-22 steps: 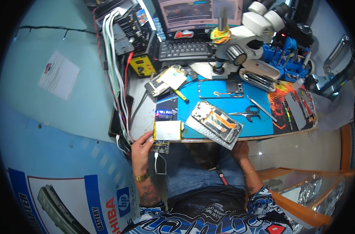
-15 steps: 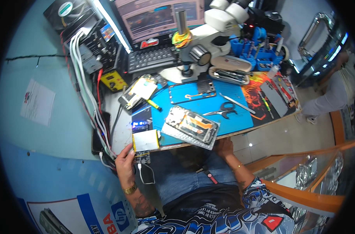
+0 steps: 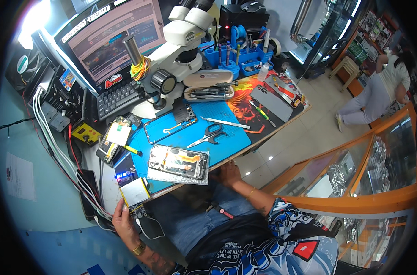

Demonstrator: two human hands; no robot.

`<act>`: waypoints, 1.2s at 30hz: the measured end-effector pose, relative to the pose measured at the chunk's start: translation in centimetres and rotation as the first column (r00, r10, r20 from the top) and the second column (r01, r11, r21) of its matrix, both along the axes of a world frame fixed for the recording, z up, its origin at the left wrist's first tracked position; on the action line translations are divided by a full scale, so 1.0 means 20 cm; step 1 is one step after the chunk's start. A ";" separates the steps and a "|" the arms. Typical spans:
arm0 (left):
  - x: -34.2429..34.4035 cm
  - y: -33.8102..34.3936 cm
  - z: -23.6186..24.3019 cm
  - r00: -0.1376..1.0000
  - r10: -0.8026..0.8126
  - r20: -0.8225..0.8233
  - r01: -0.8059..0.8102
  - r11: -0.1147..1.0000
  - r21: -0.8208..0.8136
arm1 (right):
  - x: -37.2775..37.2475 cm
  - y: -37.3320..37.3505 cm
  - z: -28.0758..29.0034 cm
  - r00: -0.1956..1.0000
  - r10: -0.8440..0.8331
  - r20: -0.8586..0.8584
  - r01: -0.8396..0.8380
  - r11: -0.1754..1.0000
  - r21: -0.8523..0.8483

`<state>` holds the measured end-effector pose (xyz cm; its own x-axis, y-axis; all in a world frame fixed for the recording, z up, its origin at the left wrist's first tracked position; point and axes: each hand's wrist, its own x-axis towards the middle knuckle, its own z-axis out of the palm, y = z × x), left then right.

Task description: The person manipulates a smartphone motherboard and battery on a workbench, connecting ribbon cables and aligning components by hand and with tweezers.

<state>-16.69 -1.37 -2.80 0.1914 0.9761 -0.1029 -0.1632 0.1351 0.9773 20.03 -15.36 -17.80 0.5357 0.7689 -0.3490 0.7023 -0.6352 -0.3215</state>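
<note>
At the bench's near left corner, my left hand has its thumb and fingers drawn together beside a flat silver battery pack with yellow edges. Whatever lies between the fingertips is too small to make out. A small circuit board with a white cable is just right of this hand. Under the front edge, my right hand is in shadow, its fingers mostly hidden. An opened phone with orange flex cable lies on bubble wrap, right of the battery pack, touched by neither hand.
On the blue mat are scissors, tweezers and a phone frame. A microscope stands behind, by a keyboard. Another opened phone lies left. A person is at far right, beyond a glass display case.
My view has swung rightward, so the bench sits further left in the picture and the other person shows more fully. Both hands keep about the same places at the bench edge.
</note>
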 end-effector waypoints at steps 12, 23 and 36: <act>0.00 0.00 -0.01 1.000 0.017 0.000 -0.017 1.000 0.003 | 0.00 -0.01 -0.01 1.000 -0.009 -0.009 0.010 1.000 0.002; 0.01 0.00 0.00 1.000 0.020 0.013 -0.020 1.000 0.016 | 0.00 -0.01 0.01 0.999 -0.019 -0.046 0.019 1.000 0.009; 0.01 0.00 -0.01 0.998 0.058 -0.007 -0.058 0.998 -0.027 | 0.00 0.02 -0.02 0.999 0.004 -0.045 -0.010 0.993 -0.116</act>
